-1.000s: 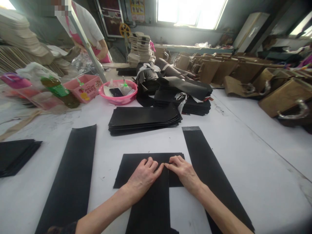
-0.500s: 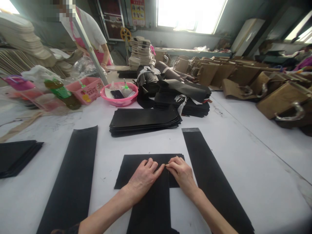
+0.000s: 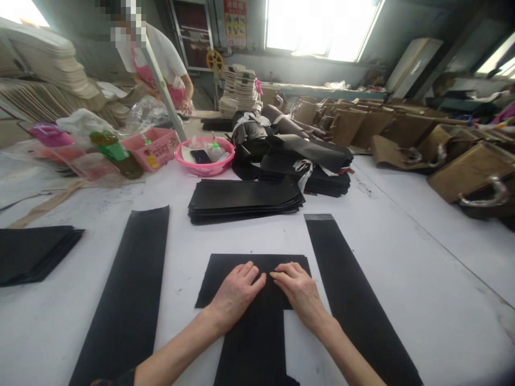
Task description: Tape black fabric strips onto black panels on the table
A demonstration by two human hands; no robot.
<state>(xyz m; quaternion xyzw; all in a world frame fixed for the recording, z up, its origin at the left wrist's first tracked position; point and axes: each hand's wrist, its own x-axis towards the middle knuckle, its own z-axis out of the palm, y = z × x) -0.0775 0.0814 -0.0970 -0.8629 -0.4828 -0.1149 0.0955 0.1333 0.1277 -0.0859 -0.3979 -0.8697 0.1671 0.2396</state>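
A black strip [image 3: 254, 343] of sheet material runs up from the bottom edge, its far end lying over a wider black panel [image 3: 215, 276]. On that end, my left hand [image 3: 235, 294] rests with curled fingers, thumb and forefinger closed at the strip. My right hand [image 3: 296, 289] pinches at the same end from the other side, its fingertips close to the left ones. What lies under the fingertips is too small to make out fully. Long black strips lie flat on either side, one to the left [image 3: 129, 289] and one to the right [image 3: 354, 289].
A stack of black panels [image 3: 245, 195] lies beyond my hands, with more black bundles [image 3: 309, 155] behind. A pink basin [image 3: 205, 170] holds a phone and a bottle. Brown bags [image 3: 475, 166] crowd the right. Across the white table [image 3: 434, 257], a person [image 3: 164, 59] stands at the far left.
The whole view has shifted slightly to the right. My right fingertips have slid a little left along the strip's end, and both hands stay on it.
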